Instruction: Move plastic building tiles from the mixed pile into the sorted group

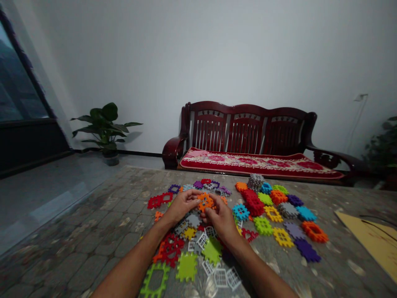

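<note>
An orange interlocking block (205, 202) with notched edges and small holes is held up between both hands. My left hand (185, 203) pinches its left side, while the fingers of my right hand (221, 214) close on its right edge. Below them lies a loose heap of notched blocks, among them a grey block (194, 220), red blocks (172, 248), a lime green block (212, 250) and a yellow block (190, 233). White window-shaped pieces (221, 277) lie near the front of the heap. My hands hide part of the pile.
To the right, notched blocks are laid out in groups, including a red stack (252, 203), a grey stack (256, 182) and a purple block (307, 250). A yellow board (369, 238) lies at the right edge. Behind stands a wooden bench (248, 128); a potted plant (107, 128) is at left.
</note>
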A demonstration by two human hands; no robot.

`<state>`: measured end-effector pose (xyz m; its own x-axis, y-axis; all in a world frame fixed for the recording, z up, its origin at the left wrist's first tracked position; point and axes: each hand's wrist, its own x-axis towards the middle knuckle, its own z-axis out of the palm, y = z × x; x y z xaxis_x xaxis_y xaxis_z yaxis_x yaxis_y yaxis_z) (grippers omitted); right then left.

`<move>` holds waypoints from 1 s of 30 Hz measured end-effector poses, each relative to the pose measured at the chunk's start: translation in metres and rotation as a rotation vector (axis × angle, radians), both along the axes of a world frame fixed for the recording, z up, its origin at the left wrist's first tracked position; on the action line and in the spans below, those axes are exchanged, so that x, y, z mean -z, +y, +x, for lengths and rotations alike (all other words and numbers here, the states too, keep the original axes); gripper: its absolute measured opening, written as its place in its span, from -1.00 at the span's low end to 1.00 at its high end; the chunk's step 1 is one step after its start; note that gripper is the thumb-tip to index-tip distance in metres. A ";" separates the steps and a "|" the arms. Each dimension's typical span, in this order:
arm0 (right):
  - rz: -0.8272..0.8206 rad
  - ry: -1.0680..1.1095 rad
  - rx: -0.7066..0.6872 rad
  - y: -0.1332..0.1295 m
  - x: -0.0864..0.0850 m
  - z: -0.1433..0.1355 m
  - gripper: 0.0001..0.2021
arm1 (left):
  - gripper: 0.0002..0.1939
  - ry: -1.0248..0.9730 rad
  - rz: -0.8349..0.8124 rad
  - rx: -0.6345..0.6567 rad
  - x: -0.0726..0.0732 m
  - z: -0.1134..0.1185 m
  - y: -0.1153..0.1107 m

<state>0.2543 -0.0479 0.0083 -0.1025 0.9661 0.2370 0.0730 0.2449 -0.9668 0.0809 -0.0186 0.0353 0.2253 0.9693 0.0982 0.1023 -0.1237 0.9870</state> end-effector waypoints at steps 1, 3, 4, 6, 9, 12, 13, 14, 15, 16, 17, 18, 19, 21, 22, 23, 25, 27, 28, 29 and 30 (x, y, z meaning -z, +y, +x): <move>0.053 -0.043 0.022 0.000 0.000 0.002 -0.52 | -0.59 0.003 -0.011 -0.017 -0.001 -0.001 0.000; 0.211 -0.169 0.066 0.002 -0.002 0.010 -0.52 | -0.59 0.021 -0.028 -0.021 -0.001 -0.002 0.000; 0.300 -0.237 0.072 0.003 -0.004 0.014 -0.50 | -0.59 0.033 -0.029 -0.015 -0.001 -0.003 -0.001; 0.452 -0.369 0.033 0.005 -0.008 0.021 -0.44 | -0.57 0.050 -0.022 -0.004 -0.001 -0.003 -0.002; 0.573 -0.531 -0.062 0.005 -0.014 0.027 -0.39 | -0.51 0.038 -0.024 0.005 -0.001 -0.001 -0.004; 0.617 -0.624 -0.104 0.004 -0.018 0.028 -0.40 | -0.43 0.030 -0.040 0.024 -0.002 0.001 -0.004; 0.625 -0.640 -0.102 0.003 -0.019 0.029 -0.41 | -0.42 0.030 -0.042 0.027 -0.002 0.001 -0.004; 0.630 -0.650 -0.096 0.003 -0.019 0.029 -0.41 | -0.41 0.030 -0.043 0.029 -0.002 0.002 -0.005; 0.630 -0.656 -0.090 0.003 -0.019 0.029 -0.41 | -0.40 0.030 -0.044 0.031 -0.002 0.002 -0.005; 0.627 -0.662 -0.088 0.002 -0.019 0.029 -0.40 | -0.39 0.030 -0.044 0.033 -0.002 0.002 -0.005; 0.621 -0.668 -0.086 0.002 -0.019 0.030 -0.40 | -0.38 0.031 -0.046 0.038 -0.002 0.003 -0.005; 0.614 -0.672 -0.085 0.002 -0.019 0.030 -0.39 | -0.37 0.032 -0.048 0.041 -0.002 0.003 -0.006; 0.606 -0.675 -0.084 0.002 -0.019 0.030 -0.38 | -0.36 0.036 -0.048 0.045 -0.002 0.003 -0.006; 0.594 -0.675 -0.081 0.002 -0.018 0.031 -0.38 | -0.38 0.040 -0.046 0.053 -0.003 0.003 -0.006; 0.589 -0.671 -0.080 0.001 -0.018 0.032 -0.38 | -0.40 0.033 -0.044 0.054 -0.003 0.002 -0.005; 0.583 -0.667 -0.083 0.002 -0.018 0.032 -0.38 | -0.42 0.021 -0.043 0.049 -0.004 -0.001 -0.003; 0.569 -0.649 -0.087 0.002 -0.019 0.034 -0.38 | -0.43 -0.016 -0.037 0.005 -0.005 -0.009 0.001; 0.552 -0.626 -0.084 0.003 -0.022 0.039 -0.38 | -0.42 -0.036 -0.012 -0.110 -0.005 -0.022 0.007; 0.542 -0.613 -0.077 0.005 -0.024 0.042 -0.37 | -0.43 -0.038 0.023 -0.212 -0.004 -0.031 0.010; 0.533 -0.599 -0.064 0.006 -0.026 0.047 -0.36 | -0.44 -0.019 0.051 -0.319 -0.001 -0.041 0.014; 0.523 -0.584 -0.045 0.008 -0.028 0.052 -0.35 | -0.46 0.011 0.086 -0.441 0.002 -0.051 0.017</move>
<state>0.3063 -0.0398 0.0366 -0.3866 0.7361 0.5556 0.5133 0.6722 -0.5335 0.0297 -0.0014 0.0328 -0.2058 0.9615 0.1823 0.1739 -0.1474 0.9737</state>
